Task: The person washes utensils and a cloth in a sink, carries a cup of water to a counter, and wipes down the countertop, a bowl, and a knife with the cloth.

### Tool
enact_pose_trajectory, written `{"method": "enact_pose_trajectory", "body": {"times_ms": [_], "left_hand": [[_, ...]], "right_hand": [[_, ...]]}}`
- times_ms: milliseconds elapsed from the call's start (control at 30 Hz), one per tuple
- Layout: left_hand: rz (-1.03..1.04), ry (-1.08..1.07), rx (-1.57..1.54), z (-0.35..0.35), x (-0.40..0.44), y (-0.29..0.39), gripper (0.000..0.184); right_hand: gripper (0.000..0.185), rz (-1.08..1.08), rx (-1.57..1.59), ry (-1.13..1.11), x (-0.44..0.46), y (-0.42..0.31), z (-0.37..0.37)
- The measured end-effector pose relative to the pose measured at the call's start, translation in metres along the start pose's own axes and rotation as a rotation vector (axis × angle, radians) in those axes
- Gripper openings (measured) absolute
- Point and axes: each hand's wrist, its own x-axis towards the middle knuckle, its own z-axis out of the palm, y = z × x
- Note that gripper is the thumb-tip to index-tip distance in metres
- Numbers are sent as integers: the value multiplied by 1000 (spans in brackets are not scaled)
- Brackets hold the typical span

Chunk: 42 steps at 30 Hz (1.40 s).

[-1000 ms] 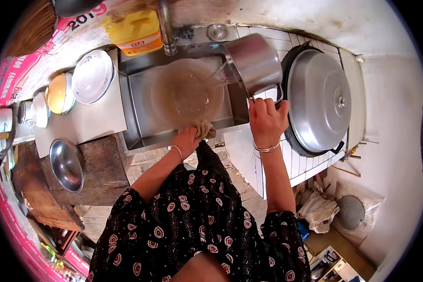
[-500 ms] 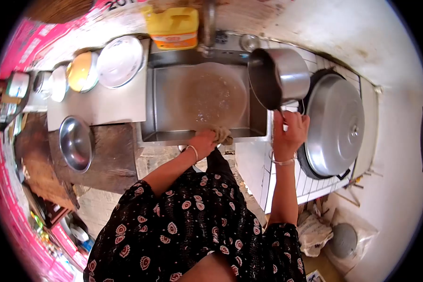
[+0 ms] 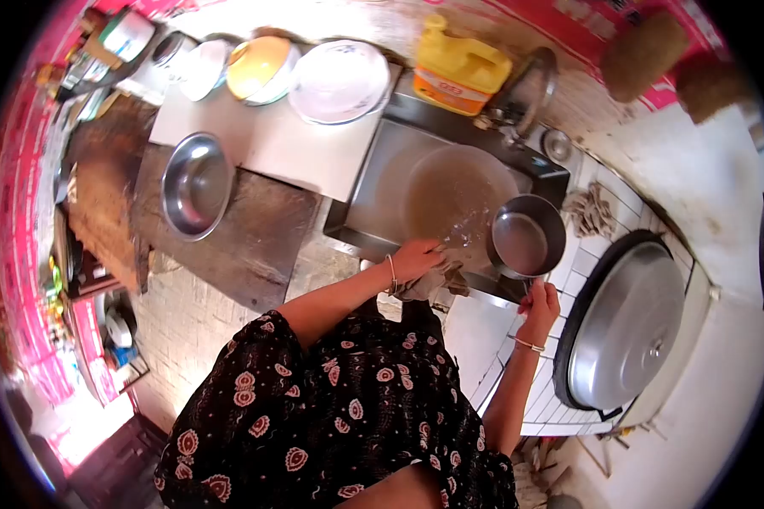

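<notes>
My left hand [image 3: 418, 260] is closed around a crumpled brown cloth [image 3: 429, 284] at the front edge of the metal sink [image 3: 367, 191]. My right hand [image 3: 540, 307] grips the handle of a metal saucepan [image 3: 528, 241] over the right front corner of the sink. The saucepan's open mouth faces up toward me, and I see nothing in it but its dark inner wall. Cloudy brownish water [image 3: 450, 191] with some bubbles forms a round shape in the sink, to the left of the saucepan.
A large lidded pan [image 3: 628, 331] sits on the tiled counter at right, with another crumpled cloth [image 3: 592, 210] above it. The faucet [image 3: 530, 97] and yellow jug [image 3: 458, 68] stand behind the sink. Bowls, a plate [image 3: 338, 82] and a steel bowl [image 3: 197, 187] are at left.
The view has turned, shifting the sink rightward. The saucepan has come down from beside the sink's right edge to over its front corner, its mouth now facing up. My left hand still holds the cloth.
</notes>
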Motion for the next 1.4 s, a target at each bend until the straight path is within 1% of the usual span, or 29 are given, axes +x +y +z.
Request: {"method": "enact_pose_trajectory", "body": {"times_ms": [67,167,267,367,467,567,667,767,800,900,1000,1067,1100,1200,1267,1300,1333,1400], "left_hand": [[-48,-4,-67,-14,1,-15,25],[-17,135,-203,-42,-19,4,23],[-27,308,-392,-73,-32,5,20],[31,417,-357,-117,-56,30,19],[53,642,-526,-149,-65,26,14],[176,783,-274,-186,-75,-2,16],[18,951,72,-209,-89,-14,20],[-38,1057,335,-217,-101,-20,25],[-150,1003,431,-222,-103,-32,25],[-119,1044,463,-230,-103,-83,28],[-1,1250,-337,-238,-103,-119,37],[8,1252,-999,-248,-126,-105,41],[16,1211,-1331,-256,-133,-98,43],[-2,1322,-1514,-279,-143,-103,34],[82,1334,-1453,-297,-147,-125,27],[123,1338,-1420,-301,-145,-121,23],[77,1350,-1407,-305,-143,-115,20],[77,1244,-1392,-305,-134,-106,20]], "right_hand": [[25,-6,-68,-7,2,5,-1],[26,23,-67,9,3,9,1],[25,49,-45,9,1,14,0],[27,57,-49,-27,0,21,2],[27,61,-56,-25,-4,23,10],[26,67,-25,-41,-5,25,13],[27,68,-37,-43,-9,26,21],[28,69,-65,-35,-15,22,32],[28,67,-65,-38,-17,21,35],[29,66,-72,-56,-22,19,46],[30,69,-89,-81,-26,18,52],[30,54,-87,-82,-29,17,60],[30,55,-103,-87,-29,17,63],[29,47,-151,-95,-31,14,71],[28,63,-132,-106,-29,15,73],[28,73,-120,-109,-30,15,74],[27,80,-89,-114,-31,14,76],[27,81,-96,-105,-33,11,78]]}}
